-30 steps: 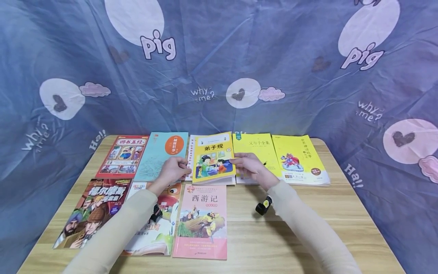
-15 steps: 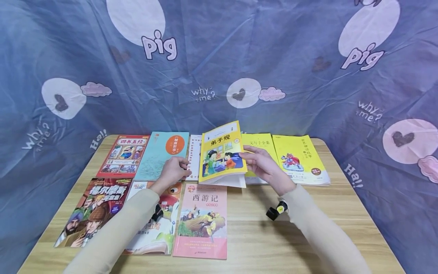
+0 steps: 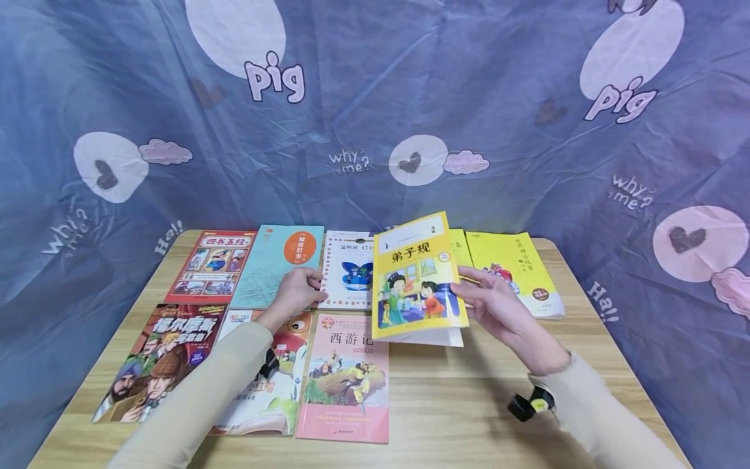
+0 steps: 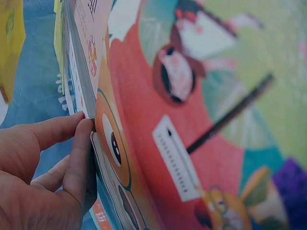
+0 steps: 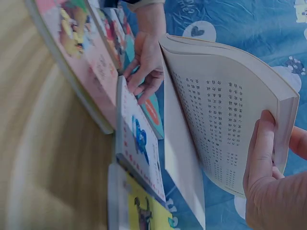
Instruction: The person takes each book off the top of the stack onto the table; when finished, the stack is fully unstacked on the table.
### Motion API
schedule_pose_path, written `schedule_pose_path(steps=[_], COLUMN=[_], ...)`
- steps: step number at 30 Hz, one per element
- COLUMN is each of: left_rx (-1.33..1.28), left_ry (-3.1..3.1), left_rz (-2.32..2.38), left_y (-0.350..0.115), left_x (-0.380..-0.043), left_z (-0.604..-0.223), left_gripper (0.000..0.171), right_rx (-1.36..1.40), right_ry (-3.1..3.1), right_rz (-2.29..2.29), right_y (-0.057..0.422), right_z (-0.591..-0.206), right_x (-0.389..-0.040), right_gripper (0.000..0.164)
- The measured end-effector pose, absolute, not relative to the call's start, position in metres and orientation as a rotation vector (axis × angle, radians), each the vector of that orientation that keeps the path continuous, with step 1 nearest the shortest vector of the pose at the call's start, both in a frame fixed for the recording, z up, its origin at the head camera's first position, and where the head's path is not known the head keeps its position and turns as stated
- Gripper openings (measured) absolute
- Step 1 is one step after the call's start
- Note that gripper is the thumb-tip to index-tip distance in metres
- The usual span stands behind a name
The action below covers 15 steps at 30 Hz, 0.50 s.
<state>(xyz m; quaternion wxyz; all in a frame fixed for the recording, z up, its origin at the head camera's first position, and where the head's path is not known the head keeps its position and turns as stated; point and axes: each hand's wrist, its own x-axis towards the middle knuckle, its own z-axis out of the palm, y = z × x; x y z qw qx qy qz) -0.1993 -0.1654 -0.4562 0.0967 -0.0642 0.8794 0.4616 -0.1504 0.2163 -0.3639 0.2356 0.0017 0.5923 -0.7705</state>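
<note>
My right hand (image 3: pixel 498 309) grips a yellow picture-cover book (image 3: pixel 418 280) by its right edge, raised and tilted above the table. In the right wrist view the book (image 5: pixel 218 96) hangs partly open, showing a page of printed text. My left hand (image 3: pixel 295 293) has bent fingers at the lower left corner of a white book with a blue picture (image 3: pixel 356 277). In the left wrist view its thumb and index finger (image 4: pixel 79 155) meet at that corner. The raised book hides the white book's right part and most of a yellow-green book (image 3: pixel 459 244) behind.
A red book (image 3: pixel 211 267) and a teal book (image 3: pixel 275 260) lie at the back left, another yellow book (image 3: pixel 515 260) at the back right. In front lie a detective comic (image 3: pixel 158 365), a red-and-white book (image 3: pixel 266 404) and a pink book (image 3: pixel 346 384) on the wooden table (image 3: pixel 439 417).
My right hand has lifted the yellow book off the white book and carried it right and nearer, uncovering the white book's blue picture. The left hand has stayed nearly in place.
</note>
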Motion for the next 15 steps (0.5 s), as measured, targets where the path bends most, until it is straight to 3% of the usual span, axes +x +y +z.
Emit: schedule_pose_path(steps=[5,15], left_rx=[-0.199,-0.193], left_ry=[2.606,2.594], left_rz=[1.365,1.382], left_y=[-0.165,-0.165], left_x=[-0.199,-0.197], left_z=[-0.455,-0.454], left_gripper=[0.046,0.048], right_rx=[-0.043,-0.226], right_ry=[1.631,1.516], right_rz=[-2.090,-2.045], right_y=[0.240,0.274], right_z=[-0.373,-0.402], right_x=[-0.123,-0.080], right_gripper=[0.030,0.043])
